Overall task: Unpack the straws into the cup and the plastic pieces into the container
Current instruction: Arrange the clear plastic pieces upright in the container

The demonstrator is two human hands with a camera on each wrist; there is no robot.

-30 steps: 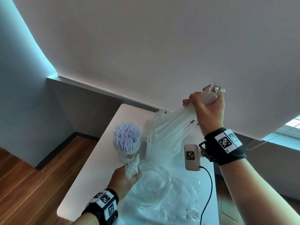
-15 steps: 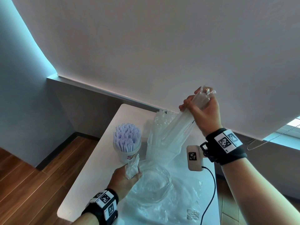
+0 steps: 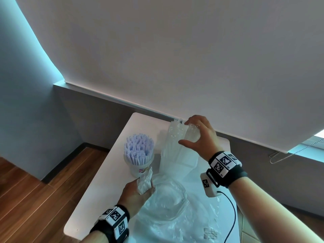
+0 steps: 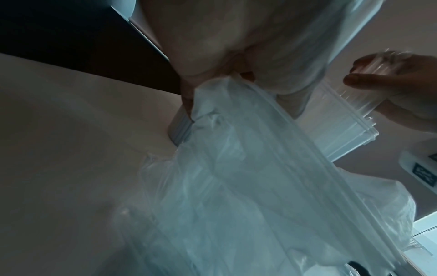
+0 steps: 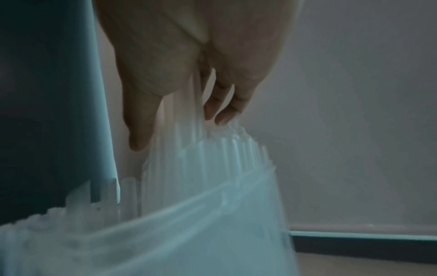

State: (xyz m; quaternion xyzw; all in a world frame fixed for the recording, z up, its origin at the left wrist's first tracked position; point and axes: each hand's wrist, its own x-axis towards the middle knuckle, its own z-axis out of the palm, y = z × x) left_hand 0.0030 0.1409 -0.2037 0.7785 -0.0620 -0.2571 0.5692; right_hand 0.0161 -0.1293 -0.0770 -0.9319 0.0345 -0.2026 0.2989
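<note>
1. Two hands are at work over the table (image 3: 98, 186), well apart from each other.
2. Right hand (image 3: 201, 137) is cupped over the tops of the plastic pieces (image 3: 177, 135), fingers and thumb curled round the upper ends of the bundle; the right wrist view shows its fingers (image 5: 222, 104) touching those tips (image 5: 212, 149).
3. Those clear pieces stand upright in the container (image 3: 178, 163), which sits just right of the cup (image 3: 138, 165).
4. Left hand (image 3: 136, 193) grips a bunched neck of clear bag (image 3: 145, 179) in a closed fist, just in front of the cup; the left wrist view shows the film (image 4: 236, 149) spilling down from that fist (image 4: 236, 46).
5. Straws (image 3: 138, 148), pale purple, fill the cup and stand upright in it.
6. Nearer than the cup, the rest of the bag lies crumpled on the table, spreading right from the left hand.
7. Both wrists carry black bands with printed markers (image 3: 222, 162); a small white box (image 3: 208, 185) hangs below the right wrist with a black cable (image 3: 231, 216) running off it.
</note>
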